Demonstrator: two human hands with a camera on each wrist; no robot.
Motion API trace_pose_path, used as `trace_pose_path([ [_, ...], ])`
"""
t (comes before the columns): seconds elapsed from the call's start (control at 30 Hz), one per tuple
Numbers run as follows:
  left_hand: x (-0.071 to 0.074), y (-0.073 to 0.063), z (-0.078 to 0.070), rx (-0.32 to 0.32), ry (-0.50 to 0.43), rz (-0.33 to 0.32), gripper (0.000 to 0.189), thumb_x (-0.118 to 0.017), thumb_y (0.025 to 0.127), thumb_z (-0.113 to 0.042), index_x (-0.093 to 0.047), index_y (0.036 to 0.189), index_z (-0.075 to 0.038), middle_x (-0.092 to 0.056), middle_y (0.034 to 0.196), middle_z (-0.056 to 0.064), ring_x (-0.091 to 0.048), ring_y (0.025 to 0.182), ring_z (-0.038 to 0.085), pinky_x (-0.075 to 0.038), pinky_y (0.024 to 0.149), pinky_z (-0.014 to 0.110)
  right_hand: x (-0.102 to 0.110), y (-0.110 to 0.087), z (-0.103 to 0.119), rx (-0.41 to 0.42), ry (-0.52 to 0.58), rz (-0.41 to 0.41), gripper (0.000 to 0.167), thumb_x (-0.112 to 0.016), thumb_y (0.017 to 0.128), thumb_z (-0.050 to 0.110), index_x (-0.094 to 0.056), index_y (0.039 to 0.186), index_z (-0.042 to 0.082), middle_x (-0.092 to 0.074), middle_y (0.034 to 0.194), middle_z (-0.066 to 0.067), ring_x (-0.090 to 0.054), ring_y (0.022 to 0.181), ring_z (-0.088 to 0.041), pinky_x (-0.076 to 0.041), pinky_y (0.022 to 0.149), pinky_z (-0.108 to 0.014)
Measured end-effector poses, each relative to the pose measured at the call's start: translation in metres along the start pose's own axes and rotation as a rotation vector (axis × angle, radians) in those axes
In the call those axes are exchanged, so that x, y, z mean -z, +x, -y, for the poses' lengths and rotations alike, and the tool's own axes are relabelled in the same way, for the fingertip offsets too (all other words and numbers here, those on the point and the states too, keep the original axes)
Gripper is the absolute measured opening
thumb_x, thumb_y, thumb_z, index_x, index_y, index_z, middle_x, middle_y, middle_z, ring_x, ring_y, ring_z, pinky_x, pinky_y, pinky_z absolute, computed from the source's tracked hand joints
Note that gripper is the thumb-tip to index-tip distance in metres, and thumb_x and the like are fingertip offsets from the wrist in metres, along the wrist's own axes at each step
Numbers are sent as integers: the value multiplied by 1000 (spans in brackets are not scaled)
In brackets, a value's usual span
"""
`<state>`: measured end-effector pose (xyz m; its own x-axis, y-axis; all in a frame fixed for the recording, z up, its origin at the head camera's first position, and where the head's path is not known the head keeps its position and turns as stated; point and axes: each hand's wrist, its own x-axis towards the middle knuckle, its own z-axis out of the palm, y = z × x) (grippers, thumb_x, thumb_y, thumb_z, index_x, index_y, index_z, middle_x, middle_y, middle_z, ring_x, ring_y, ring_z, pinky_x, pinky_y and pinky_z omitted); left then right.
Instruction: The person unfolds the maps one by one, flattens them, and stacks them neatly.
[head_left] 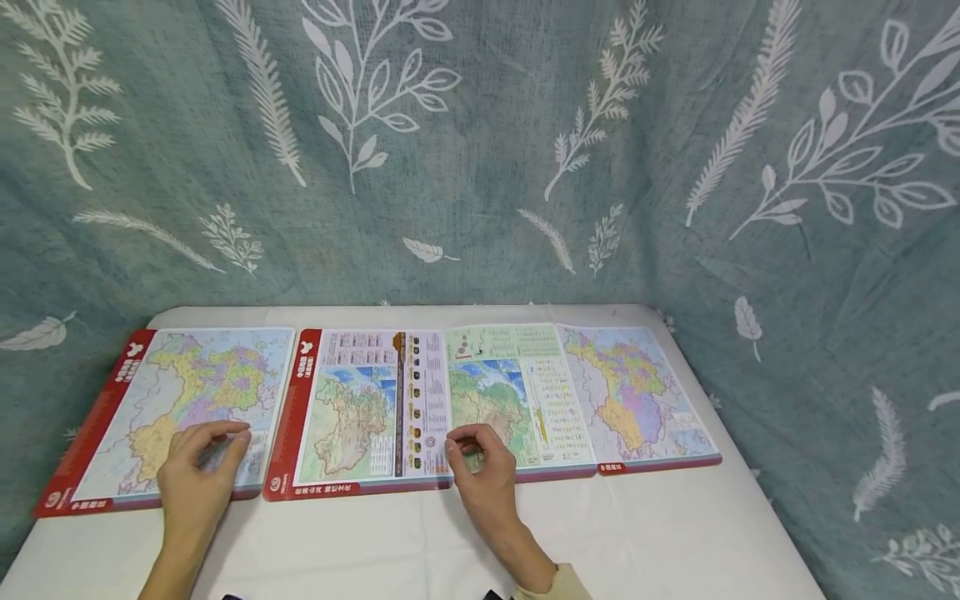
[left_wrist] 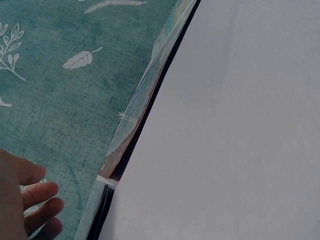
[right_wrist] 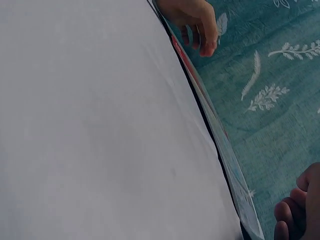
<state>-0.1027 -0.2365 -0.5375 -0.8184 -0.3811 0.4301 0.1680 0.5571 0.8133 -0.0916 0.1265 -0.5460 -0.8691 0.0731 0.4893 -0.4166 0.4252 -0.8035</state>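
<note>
Two maps with red left borders lie side by side, the left map (head_left: 187, 383) and the second map (head_left: 348, 417). To the right, a greenish map (head_left: 547, 400) and a colourful map (head_left: 626, 383) adjoin it. My left hand (head_left: 198, 471) hovers over the lower right part of the left map, fingers loosely bent and nothing held. Over the seam between the second and greenish maps is my right hand (head_left: 487, 475), thumb and index finger curved close together. No object shows between its fingers in the right wrist view, where part of the hand is cut off.
A white cloth (head_left: 360, 550) covers the table beneath the maps. Behind and to the right hangs a teal curtain (head_left: 480, 225) with white leaf prints. A pale sleeve (head_left: 562, 583) shows at my right forearm.
</note>
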Motion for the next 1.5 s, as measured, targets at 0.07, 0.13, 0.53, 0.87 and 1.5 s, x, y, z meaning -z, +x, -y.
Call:
trace_pose_path([
  [0.07, 0, -1, 0, 15, 7, 5, 12, -82, 87, -2, -80, 99, -6, -70, 95, -9, -49, 96, -2, -34, 88, 12, -6, 0, 3, 7, 2, 10, 10, -74, 97, 6, -71, 103, 13, -71, 95, 0, -67, 82, -13, -58, 74, -35],
  [0.13, 0, -1, 0, 28, 16, 8, 12, -82, 88, -3, -80, 99, -6, -69, 95, -13, -49, 96, -4, -34, 88, 12, -11, 0, 5, 15, 7, 17, 10, -74, 96, 5, -71, 102, 13, -71, 95, 1, -67, 83, -13, -58, 74, -35],
  [0.53, 1, 0, 0, 55, 65, 15, 11, -82, 89, -6, -79, 100, -4, -70, 98, 3, -46, 98, -9, -35, 88, 12, -40, 1, 12, 46, 50, 58, 9, -77, 95, 8, -71, 101, 10, -71, 94, 0, -67, 81, -9, -58, 72, -31],
  [0.87, 6, 5, 8, 114, 117, 24, 12, -81, 92, -12, -79, 102, -6, -72, 105, 9, -44, 100, -9, -33, 90, 16, -57, 1, 21, 58, 90, 139, 11, -77, 96, 11, -70, 104, 9, -70, 96, -1, -68, 83, -12, -59, 73, -33],
  [1.5, 19, 9, 17, 188, 225, -9, 17, -78, 93, -10, -77, 104, 3, -71, 112, 18, -49, 103, 22, -32, 91, 30, -82, 6, 29, 71, 71, 211, 13, -77, 95, 13, -72, 106, 7, -71, 97, -5, -69, 85, -17, -58, 78, -29],
])
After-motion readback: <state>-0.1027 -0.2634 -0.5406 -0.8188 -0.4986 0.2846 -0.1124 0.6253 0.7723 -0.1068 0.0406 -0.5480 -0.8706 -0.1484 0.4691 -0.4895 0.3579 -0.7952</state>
